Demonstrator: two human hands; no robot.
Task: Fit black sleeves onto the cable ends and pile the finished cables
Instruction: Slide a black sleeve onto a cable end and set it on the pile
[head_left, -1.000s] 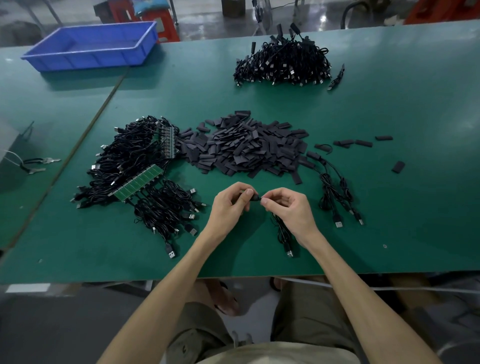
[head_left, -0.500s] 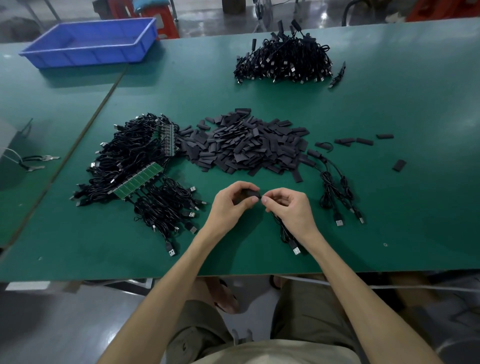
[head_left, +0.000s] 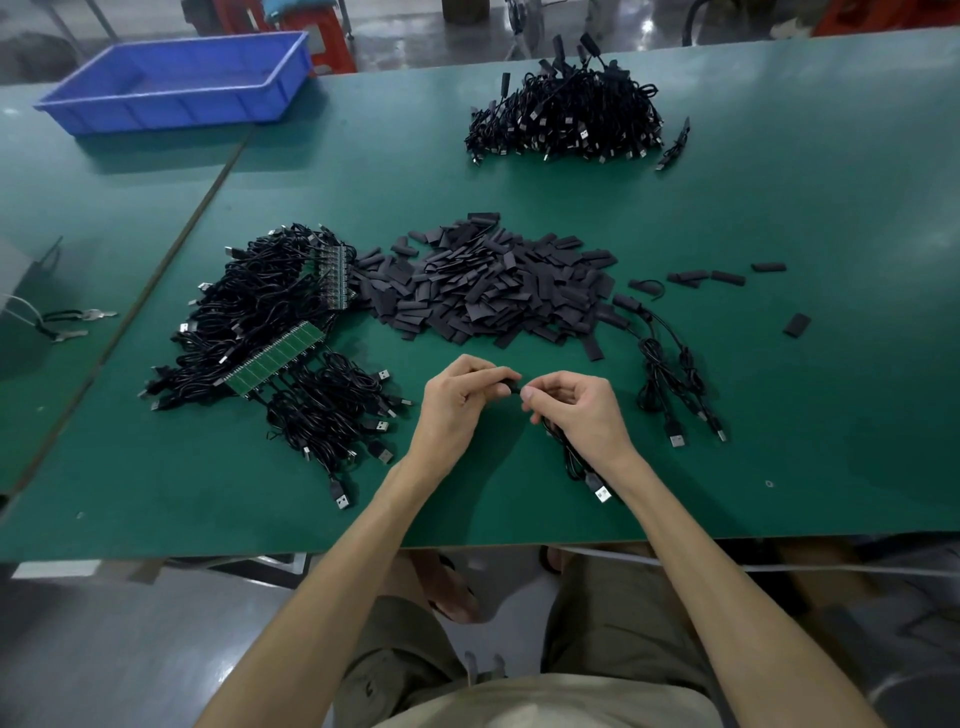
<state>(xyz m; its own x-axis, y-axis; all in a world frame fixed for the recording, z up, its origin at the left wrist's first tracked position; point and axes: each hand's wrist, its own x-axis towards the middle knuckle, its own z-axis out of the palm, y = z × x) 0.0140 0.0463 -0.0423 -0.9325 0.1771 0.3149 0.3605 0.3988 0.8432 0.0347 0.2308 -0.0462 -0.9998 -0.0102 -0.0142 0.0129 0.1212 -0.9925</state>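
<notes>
Step in hand, as a judgement: sleeve going onto a cable end, just above the counter (head_left: 779, 441), lower centre of frame.
- Left hand (head_left: 457, 405) pinched the black sleeve (head_left: 511, 387) between thumb and fingertips.
- Right hand (head_left: 582, 415) pinched the cable (head_left: 571, 460) near its end. The rest trailed under the palm to a USB plug (head_left: 602, 493) on the counter.
- Both hands' fingertips nearly met at the sleeve. The cable end was hidden, so seating depth couldn't be read.

Doing it well called for:
- keeping the sleeve mouth squeezed open, not flat
- lining it up with the end
- gripping the cable close to the tip so it wouldn't buckle
- pushing straight, with a small twist if it bound
- stopping once the end was fully covered

After that it belonged on the finished pile (head_left: 566, 122), upper right of centre.

Counts:
- counter: 1 in use, a second butted on at left
- heaps: 3, each with too many pieces to count: the finished pile, the unsleeved cable heap (head_left: 260, 322) at left, the sleeve heap (head_left: 498, 286) in the centre
- blue tray (head_left: 171, 111): 1, upper left
- green board strips (head_left: 275, 358): 2, in the left heap
- small cable bunch (head_left: 670, 374) right of the hands: 3 plugs seen, likely 3 cables
- stray cable (head_left: 675, 143) beside the finished pile: 1
- loose sleeves (head_left: 727, 277) at right: about 5
- in hand: 1 cable, 1 sleeve
</notes>
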